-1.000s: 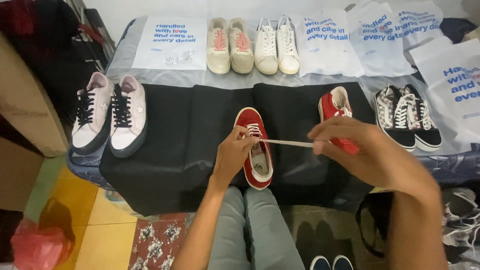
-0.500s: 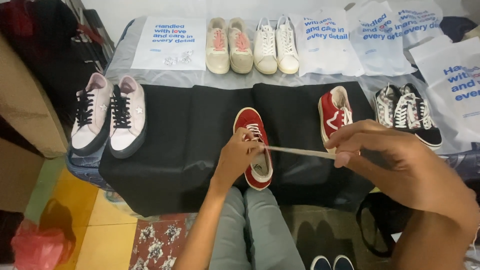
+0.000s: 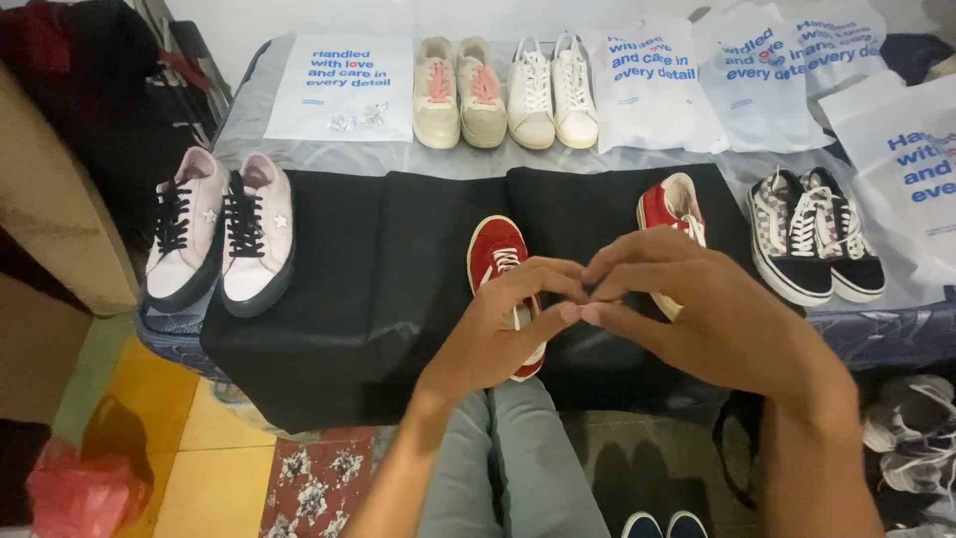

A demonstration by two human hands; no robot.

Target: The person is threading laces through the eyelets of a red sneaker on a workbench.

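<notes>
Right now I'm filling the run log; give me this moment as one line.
left hand: fingertips over red shoe | right hand: fingertips meeting left's | lace: hidden | second red shoe: behind right hand

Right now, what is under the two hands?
The left hand and right hand cover the rear of a red shoe on black cloth. Any lace between the fingertips is hidden.

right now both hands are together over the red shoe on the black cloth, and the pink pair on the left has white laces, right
Not quite. The head view shows the pink pair with black laces, not white. The rest holds: the left hand and right hand meet fingertip to fingertip over the red shoe on the black cloth.
</notes>
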